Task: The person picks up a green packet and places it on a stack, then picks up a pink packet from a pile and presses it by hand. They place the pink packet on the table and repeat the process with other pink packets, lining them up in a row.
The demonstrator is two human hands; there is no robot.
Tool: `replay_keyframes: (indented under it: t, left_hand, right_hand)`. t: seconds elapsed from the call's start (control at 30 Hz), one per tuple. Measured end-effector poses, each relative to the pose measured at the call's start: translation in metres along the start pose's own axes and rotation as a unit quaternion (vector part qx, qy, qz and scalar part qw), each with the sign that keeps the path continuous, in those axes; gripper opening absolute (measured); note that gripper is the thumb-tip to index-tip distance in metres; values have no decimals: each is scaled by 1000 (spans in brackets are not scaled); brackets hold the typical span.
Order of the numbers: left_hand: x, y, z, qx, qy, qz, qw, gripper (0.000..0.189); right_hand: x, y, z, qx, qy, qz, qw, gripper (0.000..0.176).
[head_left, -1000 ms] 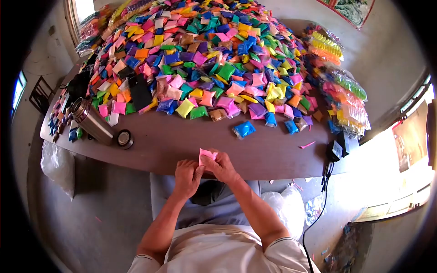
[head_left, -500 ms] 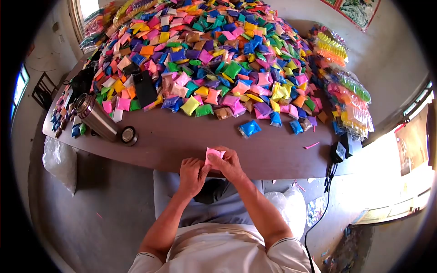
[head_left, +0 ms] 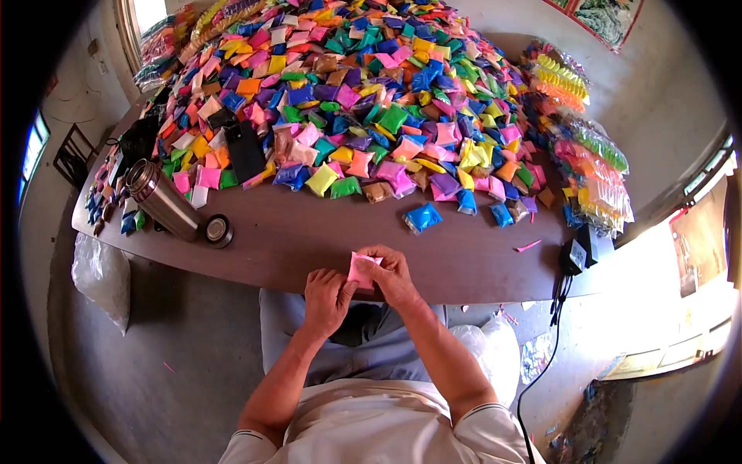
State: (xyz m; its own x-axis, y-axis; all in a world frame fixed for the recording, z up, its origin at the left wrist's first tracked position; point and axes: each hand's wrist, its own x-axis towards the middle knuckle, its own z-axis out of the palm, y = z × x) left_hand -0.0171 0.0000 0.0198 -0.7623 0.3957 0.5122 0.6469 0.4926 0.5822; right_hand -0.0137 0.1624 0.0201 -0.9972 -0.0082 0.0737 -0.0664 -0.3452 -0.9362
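A small pink packet point(head_left: 362, 270) is held at the near edge of the table, in front of my lap. My right hand point(head_left: 396, 280) grips it from the right, thumb on its face and fingers behind. My left hand point(head_left: 327, 298) is closed, its fingers curled and its thumb pinching the packet's lower left edge. Beyond my hands, a blue packet point(head_left: 422, 218) lies apart on the brown table point(head_left: 309, 240). Behind it rises a large heap of coloured packets point(head_left: 348, 100) in many colours.
A steel flask point(head_left: 164, 199) leans at the left, with its lid point(head_left: 219, 230) beside it. A black phone point(head_left: 245, 151) rests on the heap. Bundled plastic packs point(head_left: 591, 162) line the right side. A black adapter point(head_left: 573, 257) with hanging cables sits at the right edge.
My hands stay almost in place around the pink packet. The right hand and the packet have shifted very slightly; the rest looks the same.
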Motion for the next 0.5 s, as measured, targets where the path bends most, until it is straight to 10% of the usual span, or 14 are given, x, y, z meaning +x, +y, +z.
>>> replay_keyframes:
  t: [0.5]
  left_hand:
    - [-7, 2, 0, 5, 1, -4, 1000, 38]
  right_hand:
    - [0, -14, 4, -45, -47, 31, 997, 16]
